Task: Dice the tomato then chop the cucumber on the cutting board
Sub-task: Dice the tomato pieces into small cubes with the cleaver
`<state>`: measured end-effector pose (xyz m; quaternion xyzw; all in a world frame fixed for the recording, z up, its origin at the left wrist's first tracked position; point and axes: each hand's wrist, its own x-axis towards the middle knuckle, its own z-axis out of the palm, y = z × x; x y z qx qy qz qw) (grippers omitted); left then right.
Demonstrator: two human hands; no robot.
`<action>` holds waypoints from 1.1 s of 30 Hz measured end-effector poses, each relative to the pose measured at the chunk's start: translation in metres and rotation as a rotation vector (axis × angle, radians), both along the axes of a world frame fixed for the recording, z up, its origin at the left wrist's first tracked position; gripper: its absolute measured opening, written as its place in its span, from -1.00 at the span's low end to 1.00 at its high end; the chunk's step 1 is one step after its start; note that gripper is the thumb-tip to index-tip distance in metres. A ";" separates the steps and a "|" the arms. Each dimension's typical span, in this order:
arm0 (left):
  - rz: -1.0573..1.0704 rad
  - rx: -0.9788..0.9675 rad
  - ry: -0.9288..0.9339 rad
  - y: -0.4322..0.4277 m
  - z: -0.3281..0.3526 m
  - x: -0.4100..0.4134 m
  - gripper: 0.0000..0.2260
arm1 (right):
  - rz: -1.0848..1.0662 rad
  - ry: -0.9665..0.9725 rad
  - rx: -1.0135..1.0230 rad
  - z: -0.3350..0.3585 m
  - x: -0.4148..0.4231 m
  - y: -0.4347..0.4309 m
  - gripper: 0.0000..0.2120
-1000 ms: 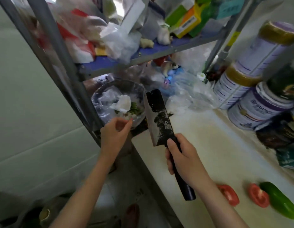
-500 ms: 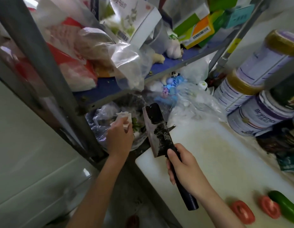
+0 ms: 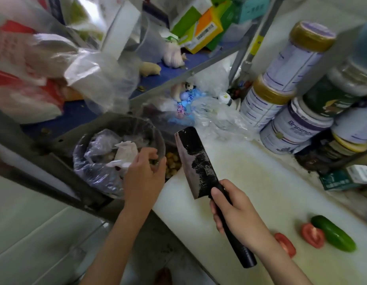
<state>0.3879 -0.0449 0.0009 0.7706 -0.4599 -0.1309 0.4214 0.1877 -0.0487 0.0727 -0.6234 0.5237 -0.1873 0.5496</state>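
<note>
Two tomato halves (image 3: 285, 244) (image 3: 312, 235) lie cut side up at the near right of the white cutting board (image 3: 250, 182). Just right of them rests a green cucumber (image 3: 333, 233). My right hand (image 3: 238, 210) grips the black handle of a dark cleaver (image 3: 196, 161), whose blade points away over the board's left edge. Left of the board, my left hand (image 3: 144, 175) hovers over a bag-lined bin (image 3: 92, 173) with loosely curled fingers holding nothing. A crumpled white tissue (image 3: 126, 154) lies in the bin by its fingertips.
A metal rack with a blue shelf (image 3: 75, 118) carries plastic bags and boxes above the bin. Stacked milk-powder cans (image 3: 289, 128) and jars crowd the board's far right side. Clear plastic wrap (image 3: 217, 118) lies at the board's far end.
My left hand carried the white tissue to the bin and let it go there. The cleaver in my right hand has hardly moved; the view has shifted closer.
</note>
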 end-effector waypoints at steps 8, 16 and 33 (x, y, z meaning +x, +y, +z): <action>-0.238 0.011 0.044 -0.004 0.007 -0.083 -0.72 | -0.126 -0.013 -0.044 0.003 -0.095 0.017 -0.79; -0.357 0.067 0.064 0.008 -0.003 -0.186 -0.73 | -0.224 -0.030 -0.055 -0.012 -0.209 0.037 -0.86; -0.298 0.377 0.157 0.052 -0.067 -0.314 -0.42 | -0.106 0.055 0.089 -0.071 -0.350 0.064 -0.87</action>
